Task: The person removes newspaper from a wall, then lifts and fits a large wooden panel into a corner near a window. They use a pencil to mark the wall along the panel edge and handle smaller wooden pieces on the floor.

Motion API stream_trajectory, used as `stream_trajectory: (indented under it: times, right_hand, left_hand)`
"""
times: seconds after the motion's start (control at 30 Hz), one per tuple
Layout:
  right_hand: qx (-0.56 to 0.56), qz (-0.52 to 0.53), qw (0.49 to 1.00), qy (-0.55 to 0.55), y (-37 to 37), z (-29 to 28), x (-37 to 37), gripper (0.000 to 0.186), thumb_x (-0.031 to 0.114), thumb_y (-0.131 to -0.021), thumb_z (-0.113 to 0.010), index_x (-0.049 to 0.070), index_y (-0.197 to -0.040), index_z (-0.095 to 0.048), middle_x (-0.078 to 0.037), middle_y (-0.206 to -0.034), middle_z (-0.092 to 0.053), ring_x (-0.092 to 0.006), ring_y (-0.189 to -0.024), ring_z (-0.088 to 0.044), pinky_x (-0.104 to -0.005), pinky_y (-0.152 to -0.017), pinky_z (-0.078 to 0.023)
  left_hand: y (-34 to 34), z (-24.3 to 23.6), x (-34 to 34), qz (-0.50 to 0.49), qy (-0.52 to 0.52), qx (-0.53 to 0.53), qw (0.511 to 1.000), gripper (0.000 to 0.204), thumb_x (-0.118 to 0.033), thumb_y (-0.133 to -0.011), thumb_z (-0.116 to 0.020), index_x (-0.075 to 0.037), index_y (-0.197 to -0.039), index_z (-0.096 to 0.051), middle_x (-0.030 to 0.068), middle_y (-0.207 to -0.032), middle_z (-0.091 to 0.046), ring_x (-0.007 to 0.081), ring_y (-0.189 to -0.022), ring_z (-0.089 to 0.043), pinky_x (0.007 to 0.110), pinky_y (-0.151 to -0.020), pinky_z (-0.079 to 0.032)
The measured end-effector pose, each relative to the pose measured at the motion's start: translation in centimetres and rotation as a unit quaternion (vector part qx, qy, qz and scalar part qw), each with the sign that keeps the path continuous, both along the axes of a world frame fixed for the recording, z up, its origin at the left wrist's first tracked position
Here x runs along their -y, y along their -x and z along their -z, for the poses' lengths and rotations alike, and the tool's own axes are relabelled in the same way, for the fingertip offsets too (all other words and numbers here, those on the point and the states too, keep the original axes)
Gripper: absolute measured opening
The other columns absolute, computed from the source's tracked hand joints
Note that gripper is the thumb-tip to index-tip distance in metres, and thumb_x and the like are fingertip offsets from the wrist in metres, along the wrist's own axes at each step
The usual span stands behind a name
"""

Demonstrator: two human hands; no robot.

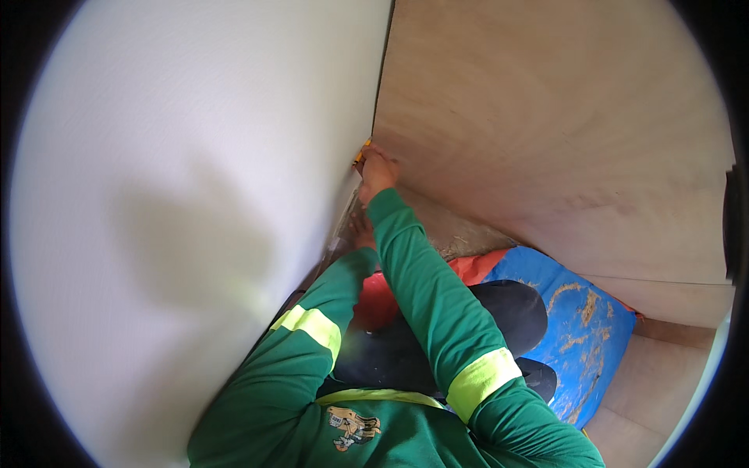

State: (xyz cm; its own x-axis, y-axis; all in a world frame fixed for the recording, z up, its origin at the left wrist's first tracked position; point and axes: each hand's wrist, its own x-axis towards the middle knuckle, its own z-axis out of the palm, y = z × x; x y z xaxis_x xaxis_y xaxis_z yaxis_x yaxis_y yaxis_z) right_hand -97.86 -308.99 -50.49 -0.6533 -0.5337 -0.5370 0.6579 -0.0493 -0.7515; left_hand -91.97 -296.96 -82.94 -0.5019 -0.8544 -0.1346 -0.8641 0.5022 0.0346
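Observation:
My right hand (378,171) is closed around a slim yellow tool with dark parts (361,153), too small to name its kind. The tool's tip meets the joint where a white wall (195,93) comes up to a brown wood panel (546,109). Lower down in the same corner is my left hand (361,229), partly covered by my right forearm. Its visible fingers look stretched out near the base of the white wall, with nothing seen in them.
Beside my bent knees lies a blue and red sheet or bag (585,327) smeared with tan dust. Something red (378,303) shows between my arms. Dusty floor (449,226) runs along the panel's foot. A dark object (730,226) edges the far right.

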Motion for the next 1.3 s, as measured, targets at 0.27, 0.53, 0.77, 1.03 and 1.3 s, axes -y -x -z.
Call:
stream_trajectory:
  times: [0.27,0.53,0.77,1.03,1.3]
  right_hand:
    - [0.001,-0.103,0.994,0.042,1.1,-1.6,-1.1,0.017,0.008,-0.1,-0.065,-0.003,-0.112,-0.069,-0.009,-0.098,-0.072,-0.0183,-0.082,-0.068,-0.032,-0.071,-0.059]
    - [0.015,-0.2,0.979,-0.021,2.1,-4.0,-1.5,0.014,0.012,-0.1,-0.064,-0.001,-0.096,-0.07,-0.008,-0.089,-0.068,-0.019,-0.073,-0.066,-0.0329,-0.063,-0.06]
    - [-0.077,-0.175,0.982,-0.002,-0.8,-10.9,-4.2,0.02,0.018,-0.102,-0.06,-0.001,-0.104,-0.066,-0.005,-0.082,-0.064,-0.0155,-0.07,-0.062,-0.0312,-0.063,-0.056]
    - [-0.502,-0.1,0.852,0.11,4.5,-30.8,-11.8,0.024,0.015,-0.104,-0.06,-0.006,-0.116,-0.064,-0.006,-0.093,-0.066,-0.0099,-0.077,-0.059,-0.0282,-0.066,-0.051]
    - [-0.685,-0.005,0.717,0.128,5.6,-43.0,-9.7,0.028,0.016,-0.103,-0.062,-0.005,-0.12,-0.066,-0.006,-0.095,-0.068,-0.0112,-0.079,-0.061,-0.0295,-0.07,-0.053]
  left_hand:
    - [-0.6,-4.5,-0.3,-0.012,-0.16,-0.137,0.977,0.089,-0.046,-0.095,-0.061,-0.017,-0.17,-0.022,0.0257,-0.175,0.003,0.0619,-0.156,0.0,0.068,-0.127,-0.012]
    - [-1.1,-7.1,0.8,0.034,-0.102,-0.156,0.982,0.086,-0.04,-0.094,-0.067,-0.015,-0.167,-0.028,0.0304,-0.171,-0.003,0.0641,-0.152,-0.008,0.07,-0.124,-0.014]
    - [-1.1,-8.9,2.0,0.049,-0.143,-0.094,0.984,0.08,-0.042,-0.097,-0.063,-0.013,-0.165,-0.032,0.0288,-0.167,-0.015,0.0596,-0.15,-0.018,0.067,-0.122,-0.021]
    - [-0.3,-10.5,4.1,0.079,-0.164,-0.073,0.981,0.075,-0.045,-0.101,-0.059,-0.01,-0.163,-0.036,0.0271,-0.162,-0.029,0.0545,-0.147,-0.029,0.064,-0.119,-0.029]
    - [0.1,-11.9,6.0,0.132,-0.193,-0.029,0.972,0.07,-0.047,-0.104,-0.055,-0.008,-0.16,-0.04,0.0254,-0.158,-0.043,0.0494,-0.144,-0.04,0.061,-0.117,-0.036]
